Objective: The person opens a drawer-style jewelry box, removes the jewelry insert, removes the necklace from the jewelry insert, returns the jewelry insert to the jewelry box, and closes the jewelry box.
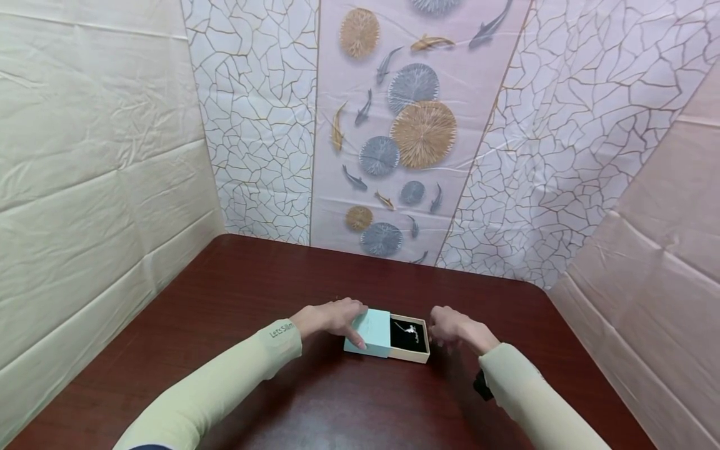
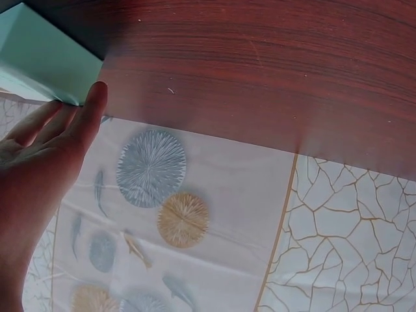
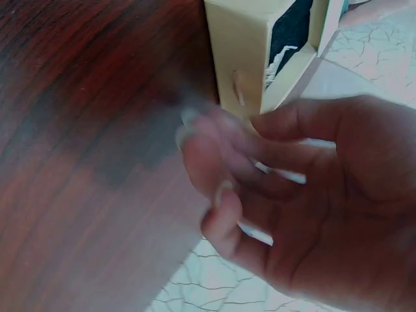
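Observation:
A jewelry box lies flat on the table, its pale turquoise sleeve [image 1: 372,331] on the left and its cream drawer [image 1: 409,355] slid partway out to the right. Inside the drawer, a silvery piece of jewelry [image 1: 412,331] rests on a black pad. My left hand [image 1: 335,319] holds the sleeve, thumb at the near edge and fingers toward the far side. Just off the drawer's right end is my right hand [image 1: 452,328]; in the right wrist view its loosely bent fingers [image 3: 205,159] hold nothing. A small ribbon tab [image 3: 238,88] sticks out from the drawer's end.
The dark red-brown table [image 1: 270,269] extends around the box. Patterned cloth [image 1: 259,125] hangs behind its far edge, and pale cloth walls [image 1: 84,156] stand at both sides. Something black [image 1: 482,385] sits at the right wrist.

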`<action>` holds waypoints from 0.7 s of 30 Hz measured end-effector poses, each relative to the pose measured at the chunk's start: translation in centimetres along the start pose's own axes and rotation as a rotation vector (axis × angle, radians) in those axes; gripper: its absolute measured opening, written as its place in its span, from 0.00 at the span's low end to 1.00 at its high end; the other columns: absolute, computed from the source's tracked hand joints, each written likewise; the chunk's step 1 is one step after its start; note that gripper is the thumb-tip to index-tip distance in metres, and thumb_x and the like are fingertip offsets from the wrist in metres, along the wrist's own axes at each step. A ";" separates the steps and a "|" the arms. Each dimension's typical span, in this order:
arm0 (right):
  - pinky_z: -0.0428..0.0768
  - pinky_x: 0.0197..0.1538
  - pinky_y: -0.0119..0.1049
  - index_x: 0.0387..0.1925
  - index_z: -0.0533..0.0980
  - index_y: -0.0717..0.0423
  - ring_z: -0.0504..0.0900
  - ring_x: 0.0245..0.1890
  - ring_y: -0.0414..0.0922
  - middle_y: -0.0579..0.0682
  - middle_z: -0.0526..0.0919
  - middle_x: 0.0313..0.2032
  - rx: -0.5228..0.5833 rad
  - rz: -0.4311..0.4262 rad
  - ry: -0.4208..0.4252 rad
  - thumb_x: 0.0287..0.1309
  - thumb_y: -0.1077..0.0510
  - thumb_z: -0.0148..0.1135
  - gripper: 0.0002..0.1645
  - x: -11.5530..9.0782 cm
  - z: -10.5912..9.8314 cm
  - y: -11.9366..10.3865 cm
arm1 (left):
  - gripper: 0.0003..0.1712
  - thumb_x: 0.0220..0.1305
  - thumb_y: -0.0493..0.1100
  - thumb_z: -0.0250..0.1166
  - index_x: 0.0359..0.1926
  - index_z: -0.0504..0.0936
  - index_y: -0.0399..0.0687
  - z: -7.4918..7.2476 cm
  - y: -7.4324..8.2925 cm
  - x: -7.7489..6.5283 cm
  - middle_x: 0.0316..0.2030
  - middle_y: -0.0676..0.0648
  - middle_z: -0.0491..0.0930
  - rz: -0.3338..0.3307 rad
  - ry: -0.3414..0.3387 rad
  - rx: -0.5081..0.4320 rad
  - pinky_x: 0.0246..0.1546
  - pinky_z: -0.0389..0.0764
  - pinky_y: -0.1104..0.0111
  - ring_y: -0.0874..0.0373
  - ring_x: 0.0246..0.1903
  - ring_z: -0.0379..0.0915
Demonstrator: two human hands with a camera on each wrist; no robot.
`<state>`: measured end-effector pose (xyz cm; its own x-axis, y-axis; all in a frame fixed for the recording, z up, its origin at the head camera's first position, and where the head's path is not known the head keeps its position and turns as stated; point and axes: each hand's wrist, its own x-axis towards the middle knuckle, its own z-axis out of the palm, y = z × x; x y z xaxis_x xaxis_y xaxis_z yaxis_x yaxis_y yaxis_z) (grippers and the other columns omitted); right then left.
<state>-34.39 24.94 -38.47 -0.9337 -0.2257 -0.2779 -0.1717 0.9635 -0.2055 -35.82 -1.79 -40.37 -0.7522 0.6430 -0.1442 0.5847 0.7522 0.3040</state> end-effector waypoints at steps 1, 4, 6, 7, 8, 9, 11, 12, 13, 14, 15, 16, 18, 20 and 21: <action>0.73 0.19 0.35 0.21 0.79 0.55 0.81 0.14 0.46 0.52 0.82 0.18 -0.014 -0.009 0.037 0.63 0.64 0.52 0.16 -0.1 -0.1 -0.2 | 0.49 0.49 0.60 0.74 0.67 0.67 0.43 0.0 0.0 0.0 0.58 0.45 0.75 -0.002 -0.001 0.000 0.51 0.74 0.64 0.57 0.50 0.70; 0.71 0.23 0.35 0.24 0.77 0.54 0.78 0.15 0.45 0.49 0.81 0.18 -0.050 -0.064 0.129 0.62 0.62 0.56 0.11 -0.2 -0.1 -0.6 | 0.48 0.50 0.60 0.74 0.66 0.67 0.43 0.0 -0.1 0.0 0.58 0.45 0.75 0.002 -0.004 -0.003 0.52 0.74 0.65 0.57 0.50 0.70; 0.70 0.25 0.35 0.25 0.76 0.53 0.76 0.15 0.43 0.46 0.79 0.18 -0.052 -0.101 0.158 0.60 0.62 0.60 0.08 -0.1 0.0 -1.0 | 0.48 0.50 0.60 0.74 0.66 0.68 0.42 0.0 -0.1 0.0 0.57 0.45 0.75 0.007 -0.002 -0.005 0.51 0.74 0.65 0.57 0.49 0.70; 0.69 0.25 0.34 0.26 0.74 0.52 0.74 0.16 0.41 0.44 0.78 0.18 -0.052 -0.118 0.162 0.59 0.62 0.61 0.07 -0.1 0.2 -1.1 | 0.47 0.49 0.60 0.74 0.65 0.68 0.42 0.0 -0.1 0.0 0.57 0.45 0.75 0.009 -0.001 -0.004 0.50 0.74 0.65 0.57 0.48 0.70; 0.67 0.25 0.34 0.24 0.73 0.53 0.72 0.16 0.40 0.44 0.75 0.17 -0.052 -0.125 0.158 0.59 0.62 0.63 0.10 -0.1 0.3 -1.3 | 0.47 0.49 0.60 0.74 0.65 0.68 0.42 0.0 -0.1 0.0 0.56 0.45 0.75 0.010 0.000 -0.004 0.50 0.73 0.65 0.57 0.48 0.70; 0.65 0.24 0.33 0.22 0.71 0.52 0.68 0.15 0.39 0.42 0.71 0.16 -0.054 -0.127 0.154 0.58 0.62 0.64 0.13 0.0 0.5 -1.5 | 0.47 0.49 0.59 0.74 0.65 0.68 0.42 0.0 0.0 -0.1 0.56 0.45 0.76 0.011 0.001 -0.005 0.50 0.73 0.65 0.57 0.48 0.70; 0.59 0.23 0.32 0.17 0.66 0.52 0.61 0.14 0.38 0.41 0.62 0.13 -0.063 -0.126 0.145 0.58 0.61 0.65 0.19 0.0 0.8 -1.7 | 0.47 0.50 0.59 0.74 0.66 0.68 0.42 -0.1 0.1 -0.1 0.57 0.45 0.75 0.007 0.001 -0.001 0.51 0.73 0.65 0.56 0.49 0.69; 0.57 0.22 0.32 0.15 0.63 0.51 0.58 0.14 0.38 0.41 0.58 0.12 -0.069 -0.126 0.143 0.57 0.62 0.65 0.22 0.0 1.0 -1.8 | 0.47 0.50 0.59 0.74 0.66 0.68 0.42 -0.1 0.1 -0.1 0.57 0.45 0.75 0.007 0.000 0.001 0.51 0.73 0.65 0.56 0.50 0.70; 0.55 0.22 0.32 0.14 0.60 0.51 0.55 0.14 0.38 0.42 0.54 0.12 -0.071 -0.125 0.139 0.57 0.62 0.65 0.25 0.1 1.1 -1.9 | 0.48 0.50 0.59 0.74 0.66 0.67 0.42 -0.1 0.2 -0.1 0.57 0.44 0.75 0.004 -0.002 0.001 0.52 0.73 0.65 0.56 0.50 0.69; 0.53 0.22 0.33 0.12 0.57 0.50 0.52 0.14 0.39 0.42 0.51 0.12 -0.070 -0.121 0.135 0.57 0.62 0.65 0.28 0.1 1.3 -2.0 | 0.48 0.50 0.59 0.74 0.67 0.67 0.42 -0.1 0.2 -0.1 0.58 0.44 0.74 0.001 -0.005 0.003 0.52 0.73 0.65 0.56 0.51 0.69; 0.51 0.22 0.33 0.12 0.56 0.50 0.50 0.14 0.39 0.41 0.49 0.12 -0.076 -0.121 0.135 0.57 0.62 0.65 0.29 0.2 1.4 -2.1 | 0.48 0.50 0.59 0.74 0.67 0.67 0.42 -0.1 0.2 -0.1 0.58 0.44 0.74 -0.002 -0.006 0.007 0.53 0.73 0.65 0.56 0.51 0.69; 0.51 0.22 0.33 0.11 0.55 0.49 0.49 0.14 0.39 0.41 0.48 0.12 -0.080 -0.123 0.134 0.57 0.63 0.65 0.30 0.2 1.5 -2.1 | 0.48 0.50 0.59 0.74 0.67 0.66 0.42 0.0 0.3 -0.1 0.58 0.44 0.74 -0.002 -0.008 0.011 0.53 0.73 0.65 0.56 0.51 0.69; 0.49 0.22 0.33 0.11 0.53 0.48 0.46 0.15 0.39 0.41 0.46 0.13 -0.089 -0.130 0.142 0.56 0.65 0.64 0.32 0.4 1.6 -2.2 | 0.48 0.50 0.59 0.74 0.67 0.67 0.42 0.0 0.3 -0.1 0.58 0.44 0.74 -0.004 -0.008 0.017 0.53 0.73 0.65 0.56 0.51 0.69; 0.49 0.22 0.33 0.10 0.53 0.48 0.45 0.15 0.39 0.41 0.46 0.13 -0.100 -0.131 0.147 0.55 0.67 0.63 0.32 0.6 1.7 -2.2 | 0.48 0.50 0.59 0.74 0.67 0.66 0.42 0.0 0.3 -0.1 0.58 0.45 0.74 -0.008 -0.006 0.021 0.53 0.73 0.64 0.56 0.52 0.69; 0.49 0.21 0.33 0.10 0.53 0.48 0.45 0.16 0.39 0.41 0.46 0.13 -0.102 -0.128 0.148 0.55 0.67 0.62 0.31 0.7 1.7 -2.3 | 0.49 0.50 0.60 0.74 0.67 0.66 0.42 0.0 0.2 -0.1 0.58 0.45 0.74 -0.009 -0.004 0.022 0.53 0.72 0.64 0.56 0.52 0.69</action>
<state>-34.17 22.33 -39.78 -0.9368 -0.3312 -0.1129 -0.3162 0.9394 -0.1322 -35.65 -1.65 -40.27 -0.7561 0.6369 -0.1509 0.5847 0.7609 0.2815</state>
